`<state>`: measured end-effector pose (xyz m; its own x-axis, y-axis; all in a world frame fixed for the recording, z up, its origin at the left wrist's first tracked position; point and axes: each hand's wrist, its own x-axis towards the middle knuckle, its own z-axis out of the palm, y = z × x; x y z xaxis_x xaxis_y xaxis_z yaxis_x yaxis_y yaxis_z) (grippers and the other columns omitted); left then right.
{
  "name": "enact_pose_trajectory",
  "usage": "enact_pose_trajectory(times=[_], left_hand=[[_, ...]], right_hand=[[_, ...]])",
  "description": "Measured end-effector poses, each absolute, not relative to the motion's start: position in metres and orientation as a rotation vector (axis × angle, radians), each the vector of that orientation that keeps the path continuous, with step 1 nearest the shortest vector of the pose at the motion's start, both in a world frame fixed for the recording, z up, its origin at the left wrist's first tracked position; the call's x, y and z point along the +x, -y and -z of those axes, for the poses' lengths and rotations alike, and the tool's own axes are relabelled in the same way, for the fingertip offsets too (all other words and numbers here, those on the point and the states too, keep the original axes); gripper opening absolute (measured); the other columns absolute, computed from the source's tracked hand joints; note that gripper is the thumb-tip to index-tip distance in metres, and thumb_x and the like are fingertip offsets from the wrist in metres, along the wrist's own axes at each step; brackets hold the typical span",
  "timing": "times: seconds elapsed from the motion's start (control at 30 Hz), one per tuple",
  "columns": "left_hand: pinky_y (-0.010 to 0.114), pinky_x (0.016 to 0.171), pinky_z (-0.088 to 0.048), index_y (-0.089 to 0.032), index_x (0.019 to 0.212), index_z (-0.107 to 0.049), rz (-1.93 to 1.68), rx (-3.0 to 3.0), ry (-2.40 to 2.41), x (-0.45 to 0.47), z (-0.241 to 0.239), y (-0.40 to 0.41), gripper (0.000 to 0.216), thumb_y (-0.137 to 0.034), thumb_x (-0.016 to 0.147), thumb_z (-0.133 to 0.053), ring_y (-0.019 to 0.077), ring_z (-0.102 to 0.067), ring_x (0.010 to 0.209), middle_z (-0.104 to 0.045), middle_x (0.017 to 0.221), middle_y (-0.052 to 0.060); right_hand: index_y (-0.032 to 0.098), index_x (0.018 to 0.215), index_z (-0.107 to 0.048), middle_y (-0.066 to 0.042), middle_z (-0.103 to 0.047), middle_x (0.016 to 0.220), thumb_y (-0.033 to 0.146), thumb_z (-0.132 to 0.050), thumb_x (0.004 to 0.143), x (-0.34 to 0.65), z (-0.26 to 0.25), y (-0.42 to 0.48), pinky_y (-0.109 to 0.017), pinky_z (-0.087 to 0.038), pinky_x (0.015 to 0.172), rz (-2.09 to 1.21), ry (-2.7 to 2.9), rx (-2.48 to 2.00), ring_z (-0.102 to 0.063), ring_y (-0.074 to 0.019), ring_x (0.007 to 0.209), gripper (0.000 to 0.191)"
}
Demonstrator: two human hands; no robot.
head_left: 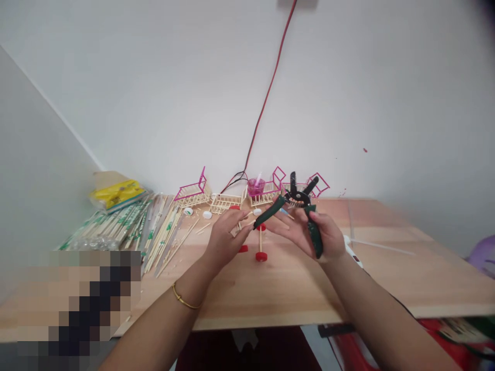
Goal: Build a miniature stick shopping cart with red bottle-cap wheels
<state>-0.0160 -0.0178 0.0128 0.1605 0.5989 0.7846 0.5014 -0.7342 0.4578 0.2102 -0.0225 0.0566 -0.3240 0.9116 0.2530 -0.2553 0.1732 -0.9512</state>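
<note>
Your right hand [315, 237] has its grip pressed around one green handle of the cutting pliers [299, 198], held above the table [294, 288] with handles and jaws spread. Your left hand [226, 237] curls beside the other handle's tip, over a stick axle with red wheels [260, 247] (whether that grip pinches anything, I cannot tell). The green print on the chopstick wrappers [116, 221] is unreadable.

Obs: cutters [298, 202], green handles, black blades spread open toward 12 o'clock, held aloft. Axle [260, 241]: pale wooden stick, upright, red wheel on its low end, at 7 o'clock from cutters, near.
</note>
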Motion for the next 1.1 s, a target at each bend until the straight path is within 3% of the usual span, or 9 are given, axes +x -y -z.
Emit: enact_pose_trajectory(times=[0.17,0.27,0.37,0.57,0.73,0.93,1.1], left_hand=[[0.035,0.082,-0.051,-0.019,0.113,-0.064,-1.610,2.279,-1.101,-0.013,-0.016,0.021,0.027,-0.027,0.088,-0.061,0.0200,-0.063,0.092,-0.070,0.096,0.008],[0.033,0.079,-0.051,-0.020,0.115,-0.064,-1.598,2.228,-1.082,-0.011,-0.017,0.024,0.028,-0.028,0.088,-0.062,0.0183,-0.062,0.088,-0.070,0.094,0.007],[0.032,0.077,-0.052,-0.019,0.108,-0.066,-1.610,2.154,-1.043,-0.009,-0.015,0.025,0.025,-0.030,0.086,-0.065,0.0174,-0.062,0.083,-0.068,0.089,0.006],[0.033,0.079,-0.056,-0.017,0.105,-0.068,-1.526,1.706,-0.970,-0.005,-0.007,0.023,0.029,-0.034,0.082,-0.069,0.0191,-0.068,0.088,-0.071,0.101,0.009],[0.034,0.080,-0.056,-0.018,0.105,-0.068,-1.592,1.880,-1.033,-0.006,-0.009,0.023,0.027,-0.032,0.082,-0.068,0.0182,-0.067,0.086,-0.071,0.096,0.008],[0.032,0.078,-0.052,-0.018,0.102,-0.068,-1.551,2.120,-0.952,-0.008,-0.017,0.026,0.019,-0.026,0.086,-0.065,0.0168,-0.063,0.083,-0.069,0.087,0.007],[0.032,0.081,-0.051,-0.019,0.111,-0.065,-1.543,2.163,-0.898,-0.007,-0.018,0.029,0.027,-0.021,0.084,-0.066,0.0168,-0.063,0.088,-0.069,0.095,0.007]], right_hand=[[0.027,0.086,-0.045,-0.010,-0.059,0.127,0.060,-0.044,0.079,0.198,-0.046,0.015,-0.057,-0.039,0.097,-1.587,1.461,-0.593,-0.053,-0.0292,0.122,0.034],[0.027,0.087,-0.043,-0.008,-0.054,0.135,0.053,-0.055,0.073,0.193,-0.039,0.019,-0.057,-0.041,0.096,-1.692,1.461,-0.517,-0.048,-0.0292,0.128,0.031],[0.028,0.089,-0.043,-0.007,-0.056,0.133,0.048,-0.052,0.076,0.197,-0.039,0.020,-0.056,-0.044,0.093,-1.661,1.396,-0.502,-0.046,-0.0292,0.131,0.025],[0.033,0.105,-0.043,-0.008,-0.055,0.131,0.053,-0.028,0.087,0.216,-0.048,0.017,-0.057,-0.046,0.089,-1.347,1.433,-0.656,-0.050,-0.0304,0.127,0.031],[0.030,0.104,-0.044,-0.009,-0.056,0.122,0.043,-0.051,0.084,0.224,-0.035,0.008,-0.053,-0.045,0.097,-1.092,1.616,-0.738,-0.056,-0.0297,0.117,0.025],[0.026,0.140,-0.029,-0.014,-0.044,0.139,0.016,-0.056,0.080,0.217,-0.028,0.011,-0.048,-0.037,0.109,-0.476,2.204,-0.881,-0.045,-0.0284,0.129,0.067],[0.026,0.143,-0.030,-0.014,-0.043,0.135,0.011,-0.055,0.076,0.216,-0.037,0.013,-0.052,-0.036,0.108,-0.326,2.327,-0.860,-0.040,-0.0319,0.128,0.073]])
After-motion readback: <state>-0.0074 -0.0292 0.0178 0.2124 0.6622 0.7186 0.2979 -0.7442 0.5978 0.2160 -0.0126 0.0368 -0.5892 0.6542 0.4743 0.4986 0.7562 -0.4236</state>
